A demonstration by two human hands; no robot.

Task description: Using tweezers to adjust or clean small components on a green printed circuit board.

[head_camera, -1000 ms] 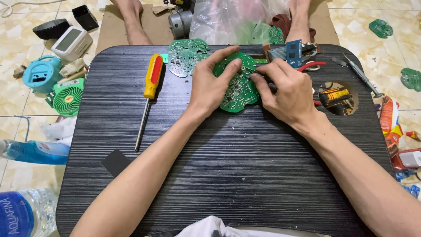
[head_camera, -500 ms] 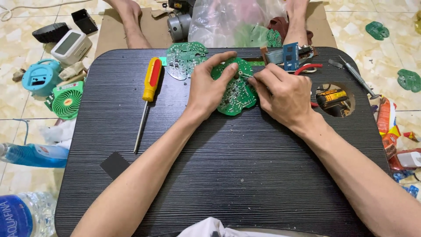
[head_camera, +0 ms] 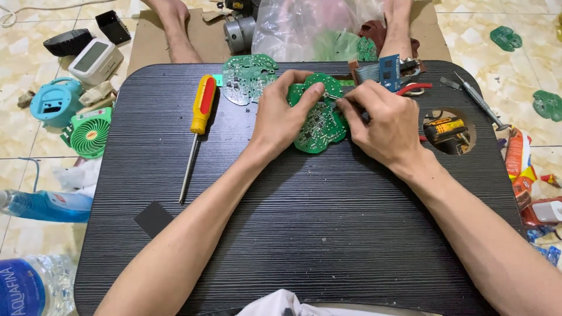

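1. Left hand (head_camera: 285,114) clamped on green circuit board (head_camera: 319,120), thumb over its top, fingers curled round left edge; board lying flat on black bench (head_camera: 304,234) at 12 o'clock of bench centre.
2. Right hand (head_camera: 383,123) closed in a pinch at board's upper right edge, gripping a small metal part (head_camera: 332,97); what kind, cannot tell.
3. Second green board (head_camera: 249,77) at 10 o'clock of held board, just beside left hand, overhanging far bench edge.
4. Yellow-red screwdriver (head_camera: 198,126) at 9 o'clock, well apart from left hand, tip pointing toward near edge.
5. Open room: whole near half of bench bare except forearms and a dark square patch (head_camera: 153,218) at 8 o'clock.
6. Round hole in bench (head_camera: 449,130) at 3 o'clock of right hand, a yellow-black object inside.
7. Tweezers (head_camera: 480,102) near right bench edge at 2 o'clock.
8. Clear plastic bag (head_camera: 316,29) past far edge at 12 o'clock, green boards inside.
9. Floor left: green mini fan (head_camera: 88,133), blue device (head_camera: 55,102).
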